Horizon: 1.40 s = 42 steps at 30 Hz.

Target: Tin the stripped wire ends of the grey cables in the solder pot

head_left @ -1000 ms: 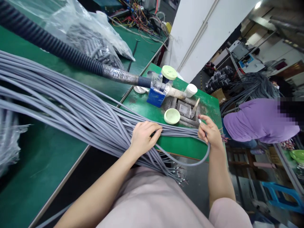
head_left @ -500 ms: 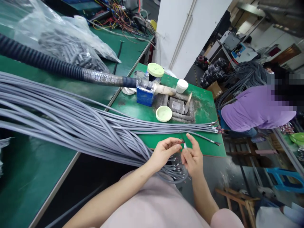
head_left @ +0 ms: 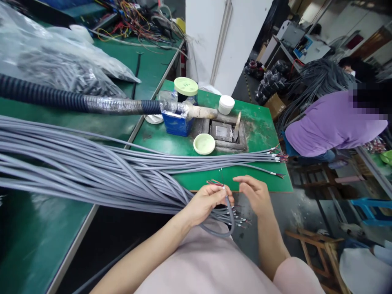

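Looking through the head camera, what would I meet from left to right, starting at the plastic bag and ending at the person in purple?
Plastic bag of gray pieces → blue box → pale green dish → white tub → person in purple.

head: worn at head height | faces forward and down | hands close below, room beyond | single view

We wear a plain pale pink top (head_left: 196,269), soft folds creasing its front, a short right sleeve (head_left: 297,275) in the same pink ending near our elbow, our forearms (head_left: 143,255), left hand (head_left: 208,201) and right hand (head_left: 258,196) bare.
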{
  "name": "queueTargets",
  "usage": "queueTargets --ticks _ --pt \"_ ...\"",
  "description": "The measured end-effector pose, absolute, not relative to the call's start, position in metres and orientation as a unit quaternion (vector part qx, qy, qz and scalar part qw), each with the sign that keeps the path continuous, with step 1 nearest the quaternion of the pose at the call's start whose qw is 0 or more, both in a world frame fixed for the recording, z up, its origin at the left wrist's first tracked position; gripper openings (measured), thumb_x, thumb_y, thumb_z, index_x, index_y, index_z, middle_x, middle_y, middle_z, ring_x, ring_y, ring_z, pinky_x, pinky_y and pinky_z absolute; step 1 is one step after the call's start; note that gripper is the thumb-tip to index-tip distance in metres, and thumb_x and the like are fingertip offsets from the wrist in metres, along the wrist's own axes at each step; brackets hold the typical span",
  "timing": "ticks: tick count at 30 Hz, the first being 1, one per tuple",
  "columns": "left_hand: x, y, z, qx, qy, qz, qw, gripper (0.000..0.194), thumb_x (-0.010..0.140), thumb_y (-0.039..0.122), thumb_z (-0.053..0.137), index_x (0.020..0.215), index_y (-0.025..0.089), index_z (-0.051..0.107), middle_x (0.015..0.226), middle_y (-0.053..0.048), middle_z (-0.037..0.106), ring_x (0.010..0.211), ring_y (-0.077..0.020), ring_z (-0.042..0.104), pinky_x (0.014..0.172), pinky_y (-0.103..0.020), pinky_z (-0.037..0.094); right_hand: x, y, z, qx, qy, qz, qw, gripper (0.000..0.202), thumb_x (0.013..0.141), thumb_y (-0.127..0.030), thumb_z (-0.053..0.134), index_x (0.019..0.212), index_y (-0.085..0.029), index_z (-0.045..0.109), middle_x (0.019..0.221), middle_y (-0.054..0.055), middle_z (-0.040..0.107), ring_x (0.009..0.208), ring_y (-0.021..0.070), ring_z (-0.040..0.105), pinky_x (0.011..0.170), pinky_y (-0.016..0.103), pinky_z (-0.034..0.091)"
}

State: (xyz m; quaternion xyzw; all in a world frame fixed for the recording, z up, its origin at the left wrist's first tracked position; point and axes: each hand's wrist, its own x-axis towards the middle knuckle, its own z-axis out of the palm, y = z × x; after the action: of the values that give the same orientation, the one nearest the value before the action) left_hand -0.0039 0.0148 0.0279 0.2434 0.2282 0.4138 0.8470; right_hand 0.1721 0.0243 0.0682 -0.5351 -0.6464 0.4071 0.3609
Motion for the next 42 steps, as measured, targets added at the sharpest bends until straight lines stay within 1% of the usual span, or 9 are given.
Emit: queueTargets --ticks 6,9,11,17,21,25,28,32,42 --pt "-0.001 0.009 0.027 0.226 0.205 0.4 0.864 0.027 0.075 0.037 0.074 0.083 0.011 0.07 0.068 -0.005 0.069 0.061 -0.0136 0.065 0.063 -0.024 0.049 0.141 0.037 0.053 -0.451 -0.554 0.544 0.44 0.016 0.081 -0.033 0.066 0.072 -0.02 0.07 0.073 0.0 0.061 0.046 0.0084 0.051 0.043 0.024 0.043" --pt "-0.004 0.01 0.029 0.192 0.226 0.444 0.846 0.023 0.075 0.034 0.074 0.082 0.012 0.07 0.066 -0.004 0.068 0.057 -0.0109 0.063 0.059 -0.021 0.048 0.127 0.029 0.045 -0.446 -0.578 0.412 0.545 0.005 0.08 -0.023 0.068 0.077 -0.024 0.073 0.074 0.001 0.063 0.064 0.0139 0.06 0.058 0.029 0.051" --pt "-0.007 0.011 0.029 0.174 0.232 0.464 0.837 0.022 0.075 0.032 0.075 0.08 0.012 0.069 0.065 -0.003 0.068 0.056 -0.0098 0.062 0.058 -0.02 0.047 0.126 0.023 0.042 -0.426 -0.632 0.31 0.568 0.016 0.079 -0.018 0.068 0.089 -0.028 0.075 0.077 0.002 0.064 0.076 0.0176 0.062 0.069 0.034 0.052" --pt "-0.012 0.012 0.026 0.186 0.232 0.424 0.855 0.024 0.073 0.034 0.076 0.081 0.012 0.07 0.062 -0.003 0.067 0.052 -0.0097 0.061 0.055 -0.02 0.044 0.161 0.025 0.047 -0.377 -0.742 0.307 0.461 0.034 0.084 -0.013 0.06 0.111 -0.031 0.07 0.089 0.005 0.071 0.084 0.0202 0.063 0.076 0.04 0.051" --pt "-0.01 0.011 0.028 0.233 0.217 0.357 0.878 0.031 0.07 0.039 0.078 0.08 0.01 0.072 0.058 -0.004 0.066 0.049 -0.0105 0.058 0.053 -0.021 0.041 0.184 0.05 0.058 -0.425 -0.682 0.433 0.408 0.017 0.085 -0.032 0.063 0.093 -0.023 0.075 0.074 0.005 0.069 0.073 0.0182 0.062 0.067 0.034 0.05" --pt "-0.006 0.007 0.027 0.262 0.205 0.327 0.884 0.034 0.068 0.043 0.078 0.079 0.01 0.073 0.057 -0.004 0.065 0.047 -0.0104 0.056 0.053 -0.023 0.039 0.18 0.076 0.069 -0.339 -0.685 0.577 0.287 0.044 0.076 -0.06 0.064 0.084 -0.018 0.076 0.069 0.004 0.065 0.064 0.0158 0.057 0.061 0.03 0.048" --pt "-0.007 0.005 0.025 0.279 0.188 0.312 0.888 0.035 0.068 0.043 0.078 0.08 0.011 0.074 0.057 -0.004 0.066 0.048 -0.0106 0.056 0.057 -0.024 0.041 0.165 0.084 0.071 -0.263 -0.695 0.636 0.206 0.038 0.068 -0.056 0.073 0.082 -0.02 0.077 0.07 0.003 0.066 0.065 0.0153 0.056 0.063 0.03 0.047" --pt "-0.015 0.006 0.023 0.293 0.184 0.309 0.886 0.034 0.073 0.044 0.074 0.08 0.011 0.074 0.06 -0.006 0.067 0.051 -0.0111 0.057 0.059 -0.025 0.043 0.144 0.077 0.057 -0.263 -0.622 0.673 0.303 0.022 0.072 -0.043 0.075 0.07 -0.021 0.076 0.056 0.001 0.059 0.059 0.0145 0.052 0.058 0.03 0.044" --pt "-0.029 0.016 0.021 0.241 0.209 0.385 0.866 0.038 0.064 0.048 0.08 0.072 0.011 0.074 0.05 -0.004 0.062 0.047 -0.0115 0.055 0.051 -0.023 0.037 0.127 0.057 0.009 -0.353 -0.475 0.601 0.537 0.022 0.066 -0.04 0.077 0.057 -0.021 0.071 0.049 0.0 0.054 0.055 0.0151 0.049 0.054 0.031 0.041"
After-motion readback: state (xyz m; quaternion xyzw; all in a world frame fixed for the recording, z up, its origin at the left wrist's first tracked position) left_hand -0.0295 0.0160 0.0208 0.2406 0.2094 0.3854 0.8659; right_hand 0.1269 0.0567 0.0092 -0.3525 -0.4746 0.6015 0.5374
